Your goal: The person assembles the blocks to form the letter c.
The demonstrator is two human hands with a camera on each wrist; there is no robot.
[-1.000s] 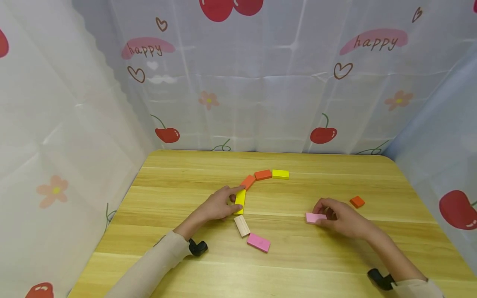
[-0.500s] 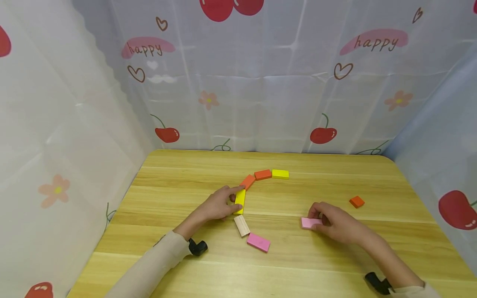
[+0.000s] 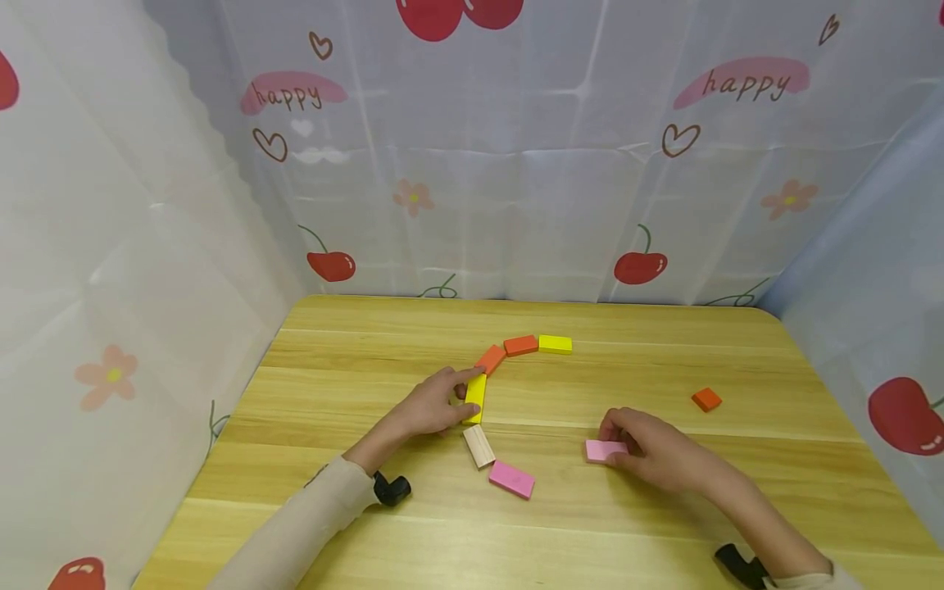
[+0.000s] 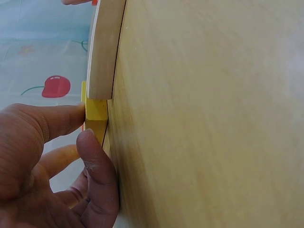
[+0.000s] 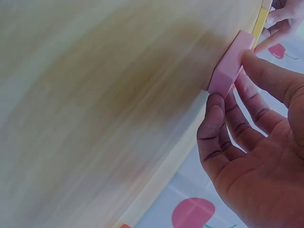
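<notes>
My left hand (image 3: 431,403) holds a yellow block (image 3: 475,399), its index finger reaching over the block's far end and its thumb on the near part. In the left wrist view, the thumb touches the yellow block (image 4: 96,110), while other fingers curl beside it. Right of centre, my right hand (image 3: 660,449) pinches a light pink block (image 3: 603,451) between thumb and fingers. The right wrist view shows this pink block (image 5: 232,64) lying flat, on or very close to the tabletop. A plain wooden block (image 3: 479,447) and a darker pink block (image 3: 512,480) continue the curve towards me.
Beyond the left hand, the curve continues with two orange-red blocks (image 3: 520,346) and another yellow block (image 3: 555,344). A loose orange block (image 3: 706,399) lies farther right on the wooden table (image 3: 369,336). Cherry-printed curtains (image 3: 501,205) surround the table's back and sides.
My right hand has brought the light pink block leftward and nearer to me, towards the darker pink block. The left hand and the curve of blocks have stayed in place.
</notes>
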